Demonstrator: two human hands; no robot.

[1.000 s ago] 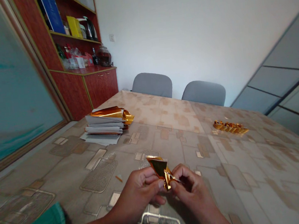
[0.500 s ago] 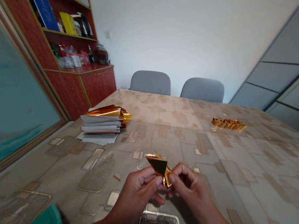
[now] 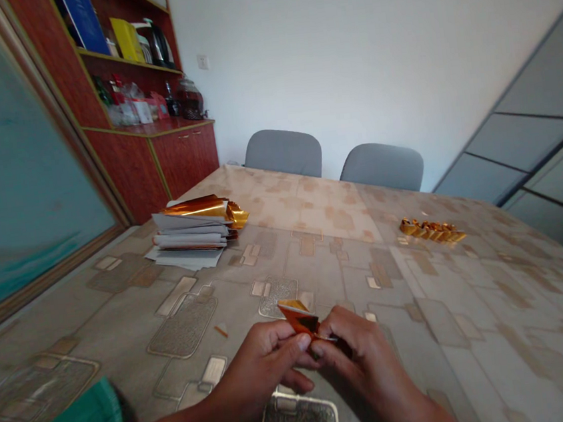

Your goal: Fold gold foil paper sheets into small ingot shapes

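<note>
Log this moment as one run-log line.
left hand: pinching gold foil | right hand: pinching gold foil | nearby: paper stack

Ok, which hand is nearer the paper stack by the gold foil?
Left. The left hand sits in front of the paper stack, off to its right; the right hand is farther right.

Readable text: none (all too small or blurred)
Blue binder (image 3: 81, 14), far-left shelf: spine illegible
Folded gold foil (image 3: 297, 318), near: nothing legible
</note>
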